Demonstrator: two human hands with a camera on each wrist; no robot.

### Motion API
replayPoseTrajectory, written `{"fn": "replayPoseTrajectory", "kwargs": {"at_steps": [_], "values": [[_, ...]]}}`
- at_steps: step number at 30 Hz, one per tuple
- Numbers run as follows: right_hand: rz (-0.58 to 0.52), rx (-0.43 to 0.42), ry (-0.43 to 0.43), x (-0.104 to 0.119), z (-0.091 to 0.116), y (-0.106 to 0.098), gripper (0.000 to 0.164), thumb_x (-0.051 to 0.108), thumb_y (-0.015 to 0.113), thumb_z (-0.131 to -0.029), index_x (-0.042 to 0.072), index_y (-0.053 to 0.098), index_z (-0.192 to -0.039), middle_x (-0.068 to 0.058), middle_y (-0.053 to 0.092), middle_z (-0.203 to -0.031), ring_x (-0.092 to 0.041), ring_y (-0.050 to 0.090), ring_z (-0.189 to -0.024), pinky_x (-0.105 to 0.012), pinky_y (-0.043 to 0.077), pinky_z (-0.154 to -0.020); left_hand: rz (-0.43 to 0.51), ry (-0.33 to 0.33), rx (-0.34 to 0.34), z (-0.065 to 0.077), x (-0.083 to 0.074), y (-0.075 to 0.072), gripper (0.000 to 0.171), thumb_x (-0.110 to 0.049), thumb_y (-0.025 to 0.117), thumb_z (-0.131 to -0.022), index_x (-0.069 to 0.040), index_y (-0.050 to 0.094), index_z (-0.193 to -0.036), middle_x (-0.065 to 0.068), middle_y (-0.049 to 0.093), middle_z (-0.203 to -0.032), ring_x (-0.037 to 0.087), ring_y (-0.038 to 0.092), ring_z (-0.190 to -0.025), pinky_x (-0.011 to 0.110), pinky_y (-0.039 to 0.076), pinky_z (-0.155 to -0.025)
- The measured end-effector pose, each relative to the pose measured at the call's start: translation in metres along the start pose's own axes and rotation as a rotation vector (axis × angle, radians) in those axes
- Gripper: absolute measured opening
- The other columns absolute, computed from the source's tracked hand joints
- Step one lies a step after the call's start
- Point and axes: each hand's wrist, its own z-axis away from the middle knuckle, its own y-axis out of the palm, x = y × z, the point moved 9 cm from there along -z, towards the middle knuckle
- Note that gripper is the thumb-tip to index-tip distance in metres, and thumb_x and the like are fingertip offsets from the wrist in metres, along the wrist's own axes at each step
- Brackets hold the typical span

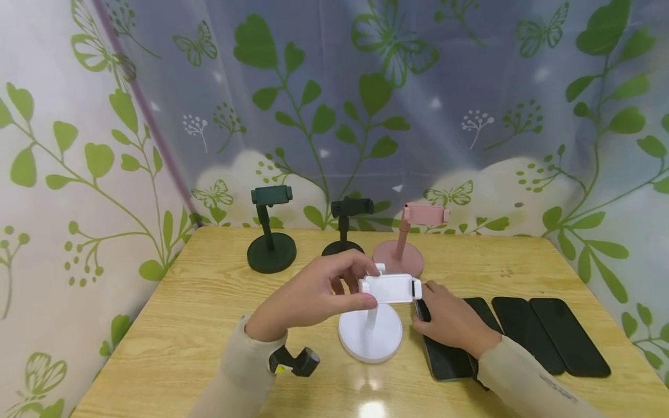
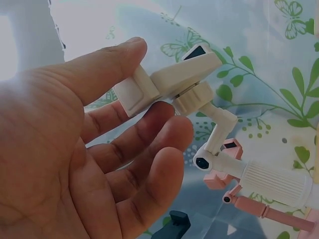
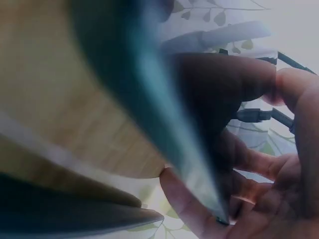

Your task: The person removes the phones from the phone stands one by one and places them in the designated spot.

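Observation:
A white phone stand [image 1: 371, 337] with a round base stands on the table in front of me. My left hand [image 1: 319, 290] pinches the left end of its cradle [image 1: 389, 288], thumb in front and fingers behind. The left wrist view shows the thumb on the cradle's end clamp [image 2: 137, 92], the other fingers curled below. To the right of the stand, my right hand [image 1: 455, 319] grips a dark phone [image 1: 444, 357] by its far part. In the right wrist view that phone [image 3: 134, 74] appears tilted edge-on, with fingers on both its faces.
Behind the white stand are a dark green stand [image 1: 270, 252], a black stand [image 1: 343, 226] and a pink stand [image 1: 401, 252]. More dark phones lie at the right, one [image 1: 569, 337] outermost. A leaf-patterned curtain [image 1: 324, 116] borders the wooden table [image 1: 172, 337].

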Motion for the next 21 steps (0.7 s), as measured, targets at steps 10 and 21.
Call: {"fn": "replayPoseTrajectory", "kwargs": {"at_steps": [10, 21], "values": [[0.096, -0.031, -0.005, 0.001, -0.010, 0.008, 0.046, 0.032, 0.075, -0.088, 0.004, 0.068, -0.123, -0.014, 0.059, -0.106, -0.026, 0.057, -0.085, -0.041, 0.050, -0.059, -0.003, -0.020, 0.005, 0.002, 0.001, 0.002, 0.034, -0.021, 0.079, -0.095, -0.019, 0.062, -0.124, -0.004, 0.060, -0.093, 0.010, 0.066, -0.083, 0.031, 0.056, -0.068], [0.111, -0.009, 0.001, 0.008, -0.012, 0.008, 0.057, 0.031, 0.078, -0.088, 0.005, 0.063, -0.137, -0.025, 0.062, -0.126, -0.041, 0.064, -0.101, -0.056, 0.058, -0.071, 0.002, -0.022, -0.002, 0.002, 0.001, 0.000, 0.034, -0.020, 0.079, -0.094, -0.020, 0.062, -0.124, -0.004, 0.060, -0.092, 0.010, 0.067, -0.085, 0.031, 0.056, -0.068]]}}
